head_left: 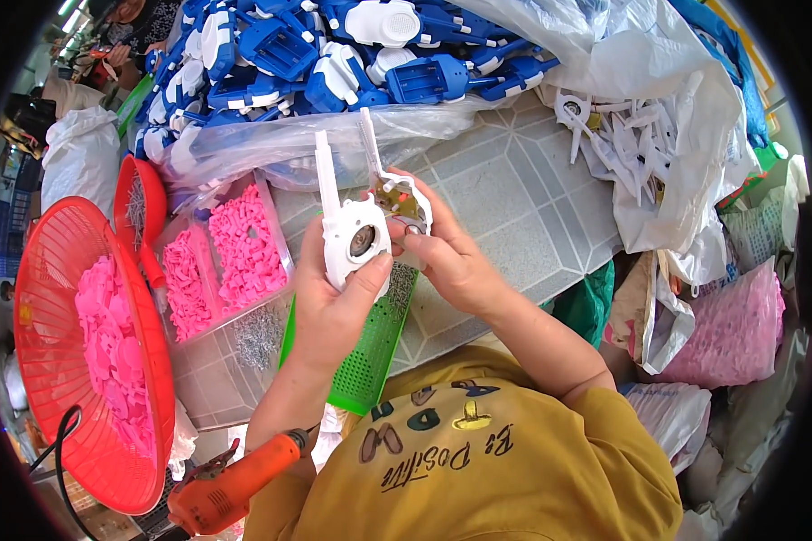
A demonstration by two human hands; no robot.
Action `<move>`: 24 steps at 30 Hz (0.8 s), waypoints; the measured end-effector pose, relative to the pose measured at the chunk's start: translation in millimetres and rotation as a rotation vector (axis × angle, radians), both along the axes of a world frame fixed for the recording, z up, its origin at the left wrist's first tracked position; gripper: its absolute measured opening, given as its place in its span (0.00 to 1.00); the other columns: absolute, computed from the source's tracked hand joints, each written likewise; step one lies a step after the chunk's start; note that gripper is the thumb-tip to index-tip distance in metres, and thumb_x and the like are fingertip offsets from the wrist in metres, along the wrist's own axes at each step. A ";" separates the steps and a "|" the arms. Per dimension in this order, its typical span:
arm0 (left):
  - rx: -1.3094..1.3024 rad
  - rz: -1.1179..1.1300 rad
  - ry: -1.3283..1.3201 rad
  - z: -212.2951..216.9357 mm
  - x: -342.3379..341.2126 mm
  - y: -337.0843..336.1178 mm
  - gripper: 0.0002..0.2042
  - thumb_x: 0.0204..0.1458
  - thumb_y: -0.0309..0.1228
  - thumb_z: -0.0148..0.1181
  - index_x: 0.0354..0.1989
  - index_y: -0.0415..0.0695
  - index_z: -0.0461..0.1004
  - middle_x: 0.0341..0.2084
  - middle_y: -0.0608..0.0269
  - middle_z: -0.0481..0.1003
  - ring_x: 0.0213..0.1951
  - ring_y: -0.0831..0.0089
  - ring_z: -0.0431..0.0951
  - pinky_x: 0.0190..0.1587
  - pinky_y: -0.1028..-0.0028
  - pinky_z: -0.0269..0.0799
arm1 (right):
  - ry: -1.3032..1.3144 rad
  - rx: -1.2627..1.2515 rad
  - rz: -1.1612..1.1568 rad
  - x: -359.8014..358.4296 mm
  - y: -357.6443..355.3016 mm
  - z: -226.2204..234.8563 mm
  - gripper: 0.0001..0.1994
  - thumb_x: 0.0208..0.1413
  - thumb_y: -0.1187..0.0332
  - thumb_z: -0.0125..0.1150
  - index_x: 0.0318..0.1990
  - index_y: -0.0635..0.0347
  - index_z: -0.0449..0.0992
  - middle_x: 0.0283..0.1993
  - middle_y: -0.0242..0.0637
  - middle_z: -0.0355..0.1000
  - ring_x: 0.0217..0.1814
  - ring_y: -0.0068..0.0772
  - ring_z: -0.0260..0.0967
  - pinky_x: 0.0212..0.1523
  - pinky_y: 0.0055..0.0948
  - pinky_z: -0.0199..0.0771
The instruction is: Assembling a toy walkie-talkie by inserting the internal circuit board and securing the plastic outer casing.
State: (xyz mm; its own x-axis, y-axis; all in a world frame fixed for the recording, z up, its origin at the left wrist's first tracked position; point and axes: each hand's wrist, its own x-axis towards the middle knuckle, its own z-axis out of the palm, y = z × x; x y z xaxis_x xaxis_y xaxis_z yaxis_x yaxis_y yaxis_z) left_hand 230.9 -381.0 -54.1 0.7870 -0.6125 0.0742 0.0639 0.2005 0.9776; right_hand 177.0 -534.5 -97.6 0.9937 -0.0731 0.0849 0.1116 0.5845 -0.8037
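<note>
My left hand (323,311) grips a white plastic toy walkie-talkie shell half (336,230) with a long antenna pointing away from me and a round dark speaker (363,240) in its body. Close beside it, my right hand (460,272) pinches a second white shell half (370,149), which also has an antenna. A brownish circuit board (395,200) shows inside that half. The two halves are held next to each other, angled apart. My right thumb and fingertips meet at the lower edge of the second half, where small details are hidden. A green perforated basket (370,356) sits beneath my hands.
Blue-and-white toy bodies (275,50) fill a clear bag at the back. White parts (636,144) lie in a bag at right. Pink pieces (248,234), loose screws (260,338), a red scoop (144,203), a red basket (41,307) and an orange power screwdriver (235,487) are left.
</note>
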 end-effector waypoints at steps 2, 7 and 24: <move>-0.006 0.003 -0.006 -0.4 -1.9 -0.5 0.22 0.58 0.23 0.59 0.60 0.39 0.63 0.49 0.55 0.77 0.51 0.70 0.76 0.55 0.69 0.72 | 0.005 -0.009 -0.009 1.0 0.1 -4.3 0.36 0.60 0.72 0.47 0.76 0.55 0.45 0.70 0.38 0.59 0.67 0.30 0.61 0.68 0.34 0.60; 0.039 0.021 0.084 -2.3 -1.2 3.3 0.19 0.59 0.23 0.59 0.58 0.39 0.64 0.49 0.55 0.77 0.48 0.70 0.78 0.51 0.70 0.74 | 0.073 0.280 0.000 4.5 -2.8 -1.0 0.35 0.55 0.72 0.47 0.73 0.56 0.50 0.70 0.42 0.59 0.69 0.38 0.61 0.69 0.39 0.61; 0.571 0.393 -0.847 -5.1 -2.7 -1.9 0.27 0.46 0.34 0.73 0.53 0.37 0.72 0.59 0.46 0.64 0.62 0.48 0.63 0.63 0.55 0.60 | 0.208 0.372 0.126 -12.3 -9.5 3.9 0.44 0.42 0.81 0.49 0.74 0.57 0.50 0.68 0.40 0.61 0.68 0.38 0.62 0.67 0.35 0.61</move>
